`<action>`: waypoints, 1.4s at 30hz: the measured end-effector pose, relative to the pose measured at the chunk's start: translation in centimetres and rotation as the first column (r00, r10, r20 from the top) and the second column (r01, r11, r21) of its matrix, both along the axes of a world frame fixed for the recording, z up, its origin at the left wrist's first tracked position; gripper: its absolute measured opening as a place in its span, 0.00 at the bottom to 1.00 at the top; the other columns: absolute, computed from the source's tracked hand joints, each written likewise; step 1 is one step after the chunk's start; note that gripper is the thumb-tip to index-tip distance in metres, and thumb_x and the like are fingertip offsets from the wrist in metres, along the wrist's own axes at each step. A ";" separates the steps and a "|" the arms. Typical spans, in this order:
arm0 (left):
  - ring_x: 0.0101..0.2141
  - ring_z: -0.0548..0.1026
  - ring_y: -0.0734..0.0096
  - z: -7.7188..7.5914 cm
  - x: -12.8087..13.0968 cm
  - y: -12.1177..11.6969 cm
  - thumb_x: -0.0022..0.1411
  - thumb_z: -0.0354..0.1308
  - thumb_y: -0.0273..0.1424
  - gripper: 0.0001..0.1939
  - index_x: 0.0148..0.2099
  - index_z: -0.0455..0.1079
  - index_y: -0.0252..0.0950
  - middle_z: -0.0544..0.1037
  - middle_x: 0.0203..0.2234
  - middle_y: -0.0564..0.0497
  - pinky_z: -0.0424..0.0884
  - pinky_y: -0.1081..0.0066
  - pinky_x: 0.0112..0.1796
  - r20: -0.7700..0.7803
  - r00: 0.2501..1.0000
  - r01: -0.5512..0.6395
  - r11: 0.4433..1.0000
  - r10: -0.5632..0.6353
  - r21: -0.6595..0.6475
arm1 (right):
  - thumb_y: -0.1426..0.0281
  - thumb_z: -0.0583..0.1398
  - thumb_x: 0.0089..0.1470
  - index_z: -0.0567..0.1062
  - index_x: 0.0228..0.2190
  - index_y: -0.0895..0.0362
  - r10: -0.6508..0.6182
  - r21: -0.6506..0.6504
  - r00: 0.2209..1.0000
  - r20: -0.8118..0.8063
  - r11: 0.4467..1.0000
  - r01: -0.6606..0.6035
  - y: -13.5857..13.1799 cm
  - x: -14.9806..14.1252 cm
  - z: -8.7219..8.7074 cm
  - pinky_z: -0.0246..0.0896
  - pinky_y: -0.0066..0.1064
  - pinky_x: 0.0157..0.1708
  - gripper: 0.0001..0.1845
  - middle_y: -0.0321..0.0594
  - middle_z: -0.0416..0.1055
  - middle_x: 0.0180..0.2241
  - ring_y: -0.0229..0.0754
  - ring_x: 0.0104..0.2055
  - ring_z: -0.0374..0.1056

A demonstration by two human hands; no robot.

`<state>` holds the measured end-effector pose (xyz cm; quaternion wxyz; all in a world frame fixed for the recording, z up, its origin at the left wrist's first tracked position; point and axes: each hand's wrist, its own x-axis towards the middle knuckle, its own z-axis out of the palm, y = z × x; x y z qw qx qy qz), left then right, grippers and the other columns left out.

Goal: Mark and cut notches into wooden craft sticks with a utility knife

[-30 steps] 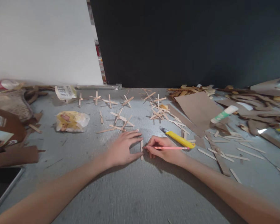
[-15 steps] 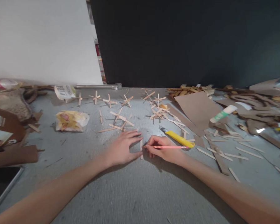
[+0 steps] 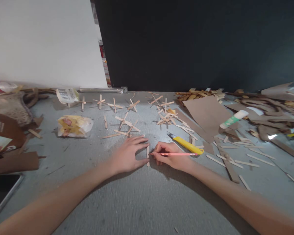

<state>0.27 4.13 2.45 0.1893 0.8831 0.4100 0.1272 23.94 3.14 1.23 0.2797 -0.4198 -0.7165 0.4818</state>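
Observation:
On the grey tabletop a wooden craft stick (image 3: 148,151) lies upright in the view, between my two hands. My left hand (image 3: 129,154) steadies it from the left, with thumb and fingertips on the stick and the fingers arched apart. My right hand (image 3: 171,156) pinches a pink pencil (image 3: 178,154), its tip at the right edge of the stick. A yellow utility knife (image 3: 188,145), blade showing, rests just beyond my right hand. Past my left hand lie crossed craft sticks (image 3: 127,124), joined into X-like shapes.
A heap of crossed sticks (image 3: 167,117) sits farther back. To the right are a glue stick (image 3: 234,119), brown cardboard (image 3: 208,114) and several loose sticks (image 3: 261,160). Leftward are a yellow plastic packet (image 3: 74,126) and a phone (image 3: 3,192). Black and white panels (image 3: 198,45) stand behind.
Both hands, the stick and the pencil keep nearly the same places. The whole view has shifted only very slightly.

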 end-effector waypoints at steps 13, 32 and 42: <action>0.69 0.63 0.54 -0.1 -0.1 0.0 0.67 0.61 0.45 0.28 0.65 0.71 0.41 0.68 0.68 0.43 0.57 0.50 0.68 0.008 1.000 -0.006 1.000 0.006 -0.014 | 0.57 0.62 0.60 0.70 0.29 0.52 -0.034 0.004 0.999 0.010 0.999 0.034 0.0 -0.2 0.1 0.64 0.29 0.25 0.14 0.35 0.75 0.22 0.38 0.23 0.71; 0.69 0.63 0.54 -0.5 -0.3 0.1 0.68 0.60 0.44 0.28 0.65 0.71 0.39 0.68 0.68 0.42 0.58 0.50 0.68 -0.013 1.000 0.001 0.999 0.000 0.036 | 0.55 0.62 0.59 0.68 0.28 0.52 -0.049 -0.023 0.998 0.033 0.999 0.050 0.0 -0.4 0.3 0.68 0.29 0.25 0.16 0.35 0.76 0.22 0.38 0.23 0.72; 0.59 0.73 0.47 -1.3 1.3 -3.0 0.74 0.51 0.36 0.20 0.57 0.75 0.27 0.78 0.55 0.32 0.69 0.50 0.59 -0.160 0.983 -0.021 0.925 0.088 0.380 | 0.51 0.62 0.61 0.72 0.32 0.52 -0.224 0.094 0.974 -0.039 0.969 0.227 -0.4 0.0 -0.2 0.63 0.32 0.23 0.17 0.37 0.73 0.22 0.41 0.23 0.69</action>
